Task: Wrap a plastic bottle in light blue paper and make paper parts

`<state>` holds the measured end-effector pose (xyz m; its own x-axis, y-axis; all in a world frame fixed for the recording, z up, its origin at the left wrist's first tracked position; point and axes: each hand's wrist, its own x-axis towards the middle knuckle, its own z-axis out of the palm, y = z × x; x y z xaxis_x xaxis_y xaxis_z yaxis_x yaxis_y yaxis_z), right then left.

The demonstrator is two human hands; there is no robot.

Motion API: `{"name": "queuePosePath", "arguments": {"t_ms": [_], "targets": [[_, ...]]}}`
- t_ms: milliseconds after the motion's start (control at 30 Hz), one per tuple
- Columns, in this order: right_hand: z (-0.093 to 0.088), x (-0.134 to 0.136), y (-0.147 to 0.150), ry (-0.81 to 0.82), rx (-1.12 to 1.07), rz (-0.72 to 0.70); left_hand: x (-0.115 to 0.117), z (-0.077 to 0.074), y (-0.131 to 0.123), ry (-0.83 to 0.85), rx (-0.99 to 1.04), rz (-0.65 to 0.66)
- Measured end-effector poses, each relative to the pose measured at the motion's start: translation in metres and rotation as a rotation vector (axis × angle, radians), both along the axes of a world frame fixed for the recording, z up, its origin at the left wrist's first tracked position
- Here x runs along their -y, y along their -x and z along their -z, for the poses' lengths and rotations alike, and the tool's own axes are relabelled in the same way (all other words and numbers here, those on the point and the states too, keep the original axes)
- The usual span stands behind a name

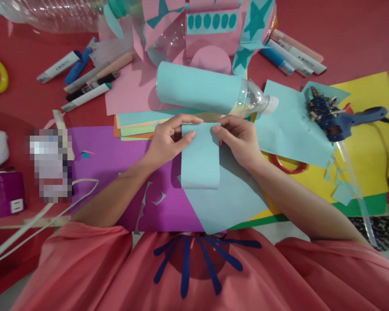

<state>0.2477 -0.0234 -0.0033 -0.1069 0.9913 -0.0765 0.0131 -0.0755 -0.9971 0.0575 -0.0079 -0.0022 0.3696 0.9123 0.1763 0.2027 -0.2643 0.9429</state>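
Between my two hands is a strip of light blue paper [200, 160], bent over into a loop with a rounded fold toward me. My left hand [173, 136] pinches its upper left corner between thumb and fingers. At the upper right corner, my right hand [240, 137] pinches it the same way. Beneath the strip lies a larger light blue sheet [230, 207] on purple paper [106, 147]. Just beyond my hands, a clear plastic bottle [253, 97] wrapped in light blue paper lies on its side, its white cap to the right.
A blue glue gun [340, 123] with a cord rests at right on paper. Red-handled scissors [288, 165] are partly hidden under a blue sheet. Markers [89, 96] lie on both sides. A pink decorated paper-and-bottle craft [210, 39] stands at the back. Paper scraps [343, 190] lie at right.
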Motion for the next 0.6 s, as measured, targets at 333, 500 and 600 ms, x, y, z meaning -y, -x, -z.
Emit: {"name": "queuePosePath", "arguments": {"t_ms": [333, 500, 600], "targets": [[-0.0039, -0.0003, 0.0015, 0.008, 0.013, 0.025, -0.0021, 0.0005, 0.0004, -0.022, 0.025, 0.012], [-0.0047, -0.0001, 0.0010, 0.015, 0.018, 0.021, -0.0020, 0.0016, -0.0002, -0.011, 0.039, 0.027], [-0.0043, 0.0001, 0.0006, 0.013, 0.042, 0.022, -0.0019, 0.0018, -0.0004, -0.007, 0.044, 0.026]]}}
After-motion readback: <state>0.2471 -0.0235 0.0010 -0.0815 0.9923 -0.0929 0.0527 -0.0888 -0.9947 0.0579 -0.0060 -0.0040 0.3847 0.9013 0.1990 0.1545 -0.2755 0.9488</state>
